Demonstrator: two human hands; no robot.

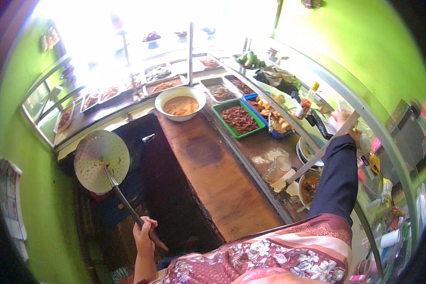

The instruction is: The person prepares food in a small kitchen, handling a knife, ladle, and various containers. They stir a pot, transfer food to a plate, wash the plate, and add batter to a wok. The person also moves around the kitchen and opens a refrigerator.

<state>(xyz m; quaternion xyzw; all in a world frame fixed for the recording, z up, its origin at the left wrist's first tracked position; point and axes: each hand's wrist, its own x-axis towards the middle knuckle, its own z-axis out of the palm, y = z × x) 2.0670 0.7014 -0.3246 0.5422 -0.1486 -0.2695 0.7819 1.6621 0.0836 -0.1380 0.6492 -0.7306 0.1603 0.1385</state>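
At the lower left my left hand is closed round the dark handle of a large round skimmer. The skimmer's perforated metal disc is raised over a dark gap beside the green wall, with a few food bits near its middle. On the right, my right arm in a dark sleeve stretches past a slanted metal bar. My right hand is near a black plastic bag and a bottle with a yellow cap. The bar and glare partly hide its fingers, so what it touches is unclear.
A white basin of orange-brown food, a green tray of dark red pieces and a blue tray of fried food stand ahead. Nearer are a glass mug and a soup bowl. A curved glass-case frame arches at right.
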